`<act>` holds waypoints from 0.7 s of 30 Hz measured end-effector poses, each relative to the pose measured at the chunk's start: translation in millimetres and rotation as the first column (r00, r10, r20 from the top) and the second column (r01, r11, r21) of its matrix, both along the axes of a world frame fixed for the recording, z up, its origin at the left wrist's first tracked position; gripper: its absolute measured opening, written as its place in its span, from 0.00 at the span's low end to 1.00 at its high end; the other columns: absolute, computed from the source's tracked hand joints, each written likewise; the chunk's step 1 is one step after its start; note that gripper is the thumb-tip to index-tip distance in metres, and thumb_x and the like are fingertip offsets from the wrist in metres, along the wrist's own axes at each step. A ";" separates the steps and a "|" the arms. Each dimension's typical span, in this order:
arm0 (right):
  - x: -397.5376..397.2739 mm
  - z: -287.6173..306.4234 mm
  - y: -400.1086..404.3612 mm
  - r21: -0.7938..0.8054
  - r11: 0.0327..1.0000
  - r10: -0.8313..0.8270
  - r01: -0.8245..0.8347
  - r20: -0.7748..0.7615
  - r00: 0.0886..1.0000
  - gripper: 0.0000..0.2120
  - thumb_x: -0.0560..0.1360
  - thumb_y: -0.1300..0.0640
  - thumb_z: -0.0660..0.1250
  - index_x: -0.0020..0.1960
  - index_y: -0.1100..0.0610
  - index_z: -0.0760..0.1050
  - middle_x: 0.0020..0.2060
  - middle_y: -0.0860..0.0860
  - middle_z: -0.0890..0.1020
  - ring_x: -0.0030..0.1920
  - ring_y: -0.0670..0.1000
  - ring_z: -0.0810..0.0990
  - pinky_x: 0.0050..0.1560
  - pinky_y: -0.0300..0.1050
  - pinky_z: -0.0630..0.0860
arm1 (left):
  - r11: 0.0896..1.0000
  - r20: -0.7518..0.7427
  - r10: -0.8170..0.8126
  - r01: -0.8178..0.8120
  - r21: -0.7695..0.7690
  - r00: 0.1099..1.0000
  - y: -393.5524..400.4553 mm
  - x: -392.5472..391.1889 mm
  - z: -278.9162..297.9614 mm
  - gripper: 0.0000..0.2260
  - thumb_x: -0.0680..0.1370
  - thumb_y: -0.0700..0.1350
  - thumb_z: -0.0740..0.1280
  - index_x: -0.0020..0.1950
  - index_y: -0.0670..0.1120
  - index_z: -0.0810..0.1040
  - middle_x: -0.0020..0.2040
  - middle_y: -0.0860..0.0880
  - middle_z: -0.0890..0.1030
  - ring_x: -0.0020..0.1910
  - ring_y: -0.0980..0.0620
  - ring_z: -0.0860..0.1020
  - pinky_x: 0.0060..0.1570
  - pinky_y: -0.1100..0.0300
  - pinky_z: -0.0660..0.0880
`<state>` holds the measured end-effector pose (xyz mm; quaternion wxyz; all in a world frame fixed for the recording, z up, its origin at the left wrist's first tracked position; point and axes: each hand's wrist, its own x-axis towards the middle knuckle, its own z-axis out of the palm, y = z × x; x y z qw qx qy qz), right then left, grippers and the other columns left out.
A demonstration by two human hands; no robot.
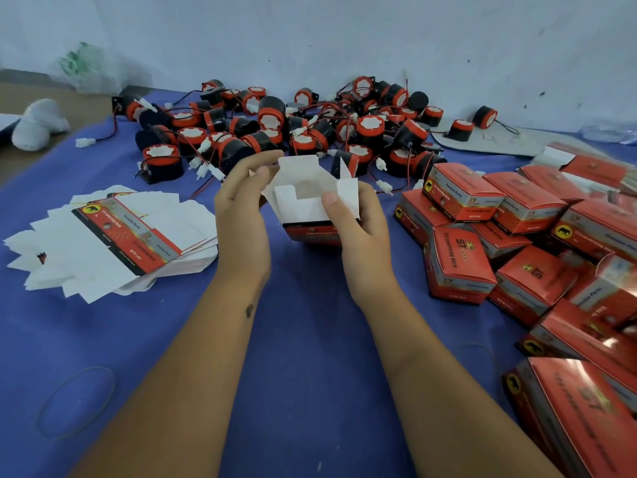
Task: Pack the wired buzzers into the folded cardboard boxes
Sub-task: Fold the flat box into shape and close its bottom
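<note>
1. Your fingers [262, 174] on the left hand [241, 215] curl round the far left side of a half-formed cardboard box [310, 201], the thumb pressing against its white flap; your right hand [358, 229] pinches the right flap, thumb on the inner white face and the other fingers behind it.
2. You hold the box between both hands above the blue cloth [303, 339], its open end facing up with the white flaps standing, and the red printed wall shows below your thumbs. Nothing can be seen inside it.
3. The wired buzzers [293, 125] lie in a loose heap beyond the box, against the pale wall [344, 29]: black bodies with red caps, thin red and black leads and white plugs tangled among them. A couple lie apart to the far right on a grey sheet [489, 139].
4. To your left a fanned stack of flat box blanks [113, 236] rests on the cloth, white sides mostly up, one printed face on top.
5. To your right closed red boxes [517, 236] are piled up, reaching to the near right corner.
6. A rubber band [76, 401] lies on the cloth near your left forearm, and a white bundle [38, 124] sits at the far left edge.
</note>
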<state>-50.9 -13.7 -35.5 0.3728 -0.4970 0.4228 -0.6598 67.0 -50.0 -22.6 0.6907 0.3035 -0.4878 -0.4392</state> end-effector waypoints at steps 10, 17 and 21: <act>-7.6 5.3 -5.5 0.124 0.992 -0.005 -0.026 0.245 0.970 0.14 0.78 0.55 0.67 0.63 0.52 0.72 0.57 0.50 0.81 0.53 0.47 0.82 0.46 0.39 0.79 | 0.934 -0.001 -0.356 0.356 0.025 0.935 5.1 -14.0 -3.0 0.14 0.81 0.50 0.58 0.65 0.56 0.75 0.66 0.56 0.78 0.68 0.56 0.74 0.67 0.58 0.72; -0.8 5.4 -2.7 0.173 0.985 -0.043 0.003 0.224 0.974 0.13 0.77 0.60 0.65 0.61 0.52 0.73 0.53 0.49 0.82 0.47 0.45 0.83 0.39 0.37 0.78 | 0.982 0.178 -0.190 0.182 0.060 0.966 6.6 -11.5 -6.4 0.22 0.78 0.33 0.61 0.69 0.49 0.73 0.64 0.53 0.80 0.61 0.58 0.78 0.55 0.64 0.77; 0.2 4.1 -6.6 0.215 0.976 -0.062 0.010 0.236 0.970 0.13 0.76 0.62 0.64 0.57 0.48 0.74 0.54 0.49 0.83 0.52 0.51 0.82 0.42 0.40 0.79 | 0.939 0.021 -0.329 0.325 0.111 0.944 4.7 -9.5 -5.3 0.16 0.82 0.48 0.57 0.67 0.50 0.76 0.65 0.51 0.79 0.66 0.54 0.76 0.63 0.58 0.74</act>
